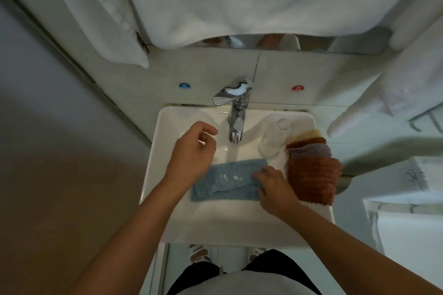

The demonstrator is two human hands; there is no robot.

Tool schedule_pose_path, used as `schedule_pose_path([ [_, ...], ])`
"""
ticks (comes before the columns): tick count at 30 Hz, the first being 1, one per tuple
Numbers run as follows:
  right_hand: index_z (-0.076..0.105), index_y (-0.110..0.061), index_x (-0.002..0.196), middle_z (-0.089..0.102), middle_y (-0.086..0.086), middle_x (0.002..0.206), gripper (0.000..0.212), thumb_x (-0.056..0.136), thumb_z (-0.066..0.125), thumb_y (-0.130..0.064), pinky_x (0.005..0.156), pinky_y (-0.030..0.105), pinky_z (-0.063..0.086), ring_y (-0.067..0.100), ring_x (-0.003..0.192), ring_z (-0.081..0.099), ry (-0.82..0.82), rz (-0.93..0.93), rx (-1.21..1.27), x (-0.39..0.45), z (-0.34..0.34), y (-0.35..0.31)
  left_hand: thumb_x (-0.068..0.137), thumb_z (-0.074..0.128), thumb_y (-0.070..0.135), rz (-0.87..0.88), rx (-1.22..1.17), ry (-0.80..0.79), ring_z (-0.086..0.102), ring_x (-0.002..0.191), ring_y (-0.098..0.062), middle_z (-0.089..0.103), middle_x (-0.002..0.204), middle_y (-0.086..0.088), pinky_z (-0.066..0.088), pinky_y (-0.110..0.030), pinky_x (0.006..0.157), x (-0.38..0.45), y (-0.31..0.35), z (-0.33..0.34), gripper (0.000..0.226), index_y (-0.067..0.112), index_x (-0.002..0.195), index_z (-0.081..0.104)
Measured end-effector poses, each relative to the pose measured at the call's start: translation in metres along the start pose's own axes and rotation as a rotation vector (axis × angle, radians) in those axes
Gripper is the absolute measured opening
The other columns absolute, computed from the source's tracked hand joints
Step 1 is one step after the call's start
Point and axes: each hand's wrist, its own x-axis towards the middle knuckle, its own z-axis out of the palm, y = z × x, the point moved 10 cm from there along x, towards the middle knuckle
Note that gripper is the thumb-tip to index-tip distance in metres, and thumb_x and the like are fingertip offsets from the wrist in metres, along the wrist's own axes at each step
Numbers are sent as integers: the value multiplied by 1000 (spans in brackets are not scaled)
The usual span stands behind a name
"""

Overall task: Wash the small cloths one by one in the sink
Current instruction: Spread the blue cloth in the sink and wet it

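Looking down through the head camera, I see the blue cloth (230, 181) lying folded lengthwise across the basin of the sink (165, 141), just below the tap's spout and toward the front edge. My right hand (273, 189) rests on its right end with the fingers curled onto the fabric, pinching or pressing it there; I cannot tell which for certain. My left hand (191, 151) hovers over the left half of the basin, fingers loosely curled and holding nothing, just beside the cloth's left end.

I judge the cloth soft, limp and ribbed, light when dry but heavier and clingy once soaked. A shiny patch near its middle suggests it is already wet. It will drape rather than keep its shape, so I would take it by both short ends, or bunch it in the middle for rubbing.

A stack of small cloths (311, 170), rust-brown on top with lilac and pale yellow behind, sits on the sink's right rim, touching or nearly touching my right hand; a careless sweep could push it off the edge. Just behind it, at the back right corner, stands a clear glass (275, 136), fragile and close to the tap (236, 112), so I would keep my right wrist low when reaching back. The tap's lever is turned toward the left. I cannot make out whether water is running. White towels (239, 2) hang above the sink, clear of the work.
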Motion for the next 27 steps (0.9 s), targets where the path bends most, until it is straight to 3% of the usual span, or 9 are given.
schedule_pose_path([
  [5,60,-10,134,58,13,130,38,97,59,-15,101,44,48,32,117,56,146,-39,163,-10,-21,-14,96,59,19,-82,-112,-125,68,84,-24,66,101,1,53,-36,71,26,46,2,17,32,107,57],
  [10,63,-8,131,65,13,123,37,94,66,-13,99,41,50,30,111,62,279,-82,257,-11,-50,-22,85,69,3,-60,-141,-152,64,85,-14,69,100,2,48,-30,70,36,61,1,27,21,104,59],
  [16,61,-14,132,63,11,120,36,96,63,-16,94,40,51,28,106,62,280,-76,294,-8,-58,-20,81,75,-1,-63,-199,-182,60,77,-12,65,96,4,49,-17,52,39,67,1,33,13,106,59],
  [22,60,-13,133,62,7,125,37,96,63,-14,95,20,41,22,111,61,232,-40,294,-7,-52,-15,81,78,-1,-6,-218,-194,62,85,-13,68,106,0,53,-25,59,47,83,3,34,20,100,57],
  [27,59,-14,134,61,7,125,37,97,62,-16,94,18,40,22,112,60,200,-22,291,-5,-48,-13,82,81,10,30,-158,-212,63,77,-11,67,102,1,51,-25,60,46,74,0,38,28,106,58],
])
